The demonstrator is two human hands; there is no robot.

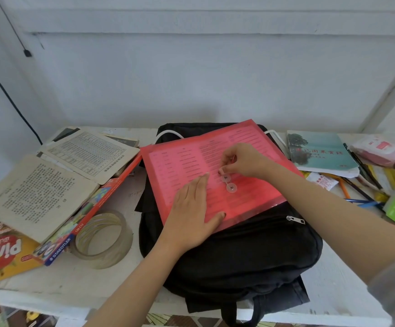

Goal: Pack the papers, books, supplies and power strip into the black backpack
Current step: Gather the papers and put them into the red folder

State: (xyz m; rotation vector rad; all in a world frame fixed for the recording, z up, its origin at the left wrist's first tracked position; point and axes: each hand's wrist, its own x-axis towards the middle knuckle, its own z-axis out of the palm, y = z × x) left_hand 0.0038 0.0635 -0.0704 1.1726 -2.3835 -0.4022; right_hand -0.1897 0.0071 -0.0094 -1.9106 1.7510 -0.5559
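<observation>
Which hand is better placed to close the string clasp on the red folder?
Right. The right hand pinches at the clasp; the left hand lies flat, steadying the folder.

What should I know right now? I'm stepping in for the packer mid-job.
Left hand: flat on the red folder, which lies on top of the black backpack.
Right hand: pinches the folder's string clasp.
Done: nothing visibly packed; the backpack's visible zip looks closed.
To pack: folder, open books, teal book, tape roll, pencil box, pencils. I can't make out a power strip.
</observation>
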